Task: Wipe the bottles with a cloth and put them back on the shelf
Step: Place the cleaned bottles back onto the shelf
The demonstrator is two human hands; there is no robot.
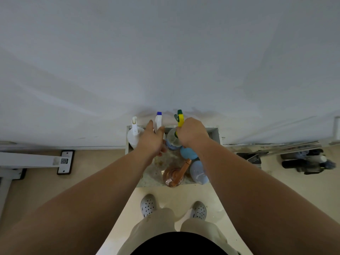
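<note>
Bottles crowded on a small shelf (214,131) set against the wall (165,52), seen from above. Reaches down to the shelf's back row with both bare arms. Grips the neck of the yellow-trigger spray bottle (180,119) at the shelf's back with the right hand (192,133), fingers curled tight round it, clear bottle body showing just below the fist. Clasps the blue-tipped spray bottle (158,119) at the middle of the shelf's back with the left hand (150,142): thumb on one side of the neck, forefinger on the other, lower fingers curled under. Holds the two hands close side by side, apart from each other, one bottle in each. At the shelf's back left corner, just beside the left hand, a white spray bottle (135,134). At the shelf's front edge, an orange spray bottle (174,175), its sprayer leaning toward the back. Just right of it, toward the shelf's right side, two blue bottles (198,173), one behind the other. On the floor (176,197) in front of the shelf, two grey clogs (148,205) with holes.
</note>
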